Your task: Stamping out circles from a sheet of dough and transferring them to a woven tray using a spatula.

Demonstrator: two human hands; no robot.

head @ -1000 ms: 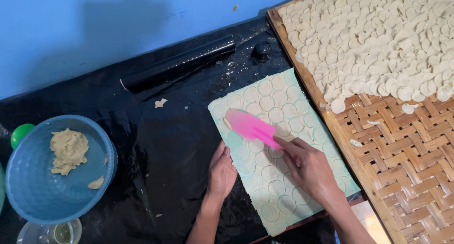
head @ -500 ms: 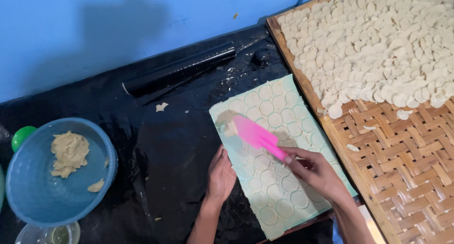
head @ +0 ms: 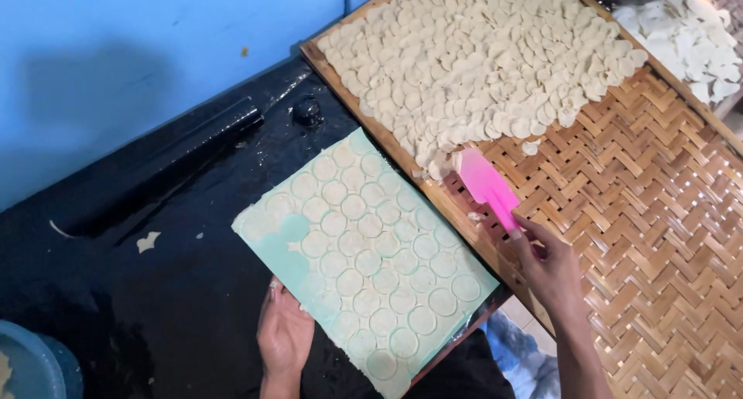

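Two hands are at work. My right hand (head: 551,266) pinches the handle end of the pink spatula (head: 487,186), fingers pressed together around it. I see its long axis run up and left from the grip, blade pointing at the dough discs (head: 480,66) heaped on the woven bamboo tray (head: 658,213). My left hand (head: 284,333) lies flat, fingers together, touching the near edge of the pale green sheet (head: 275,240) of cut rounds on the black tabletop (head: 155,291).

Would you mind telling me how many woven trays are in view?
2: the big woven tray under the right hand and pink spatula, and a second tray at the top right corner, mostly cut off.
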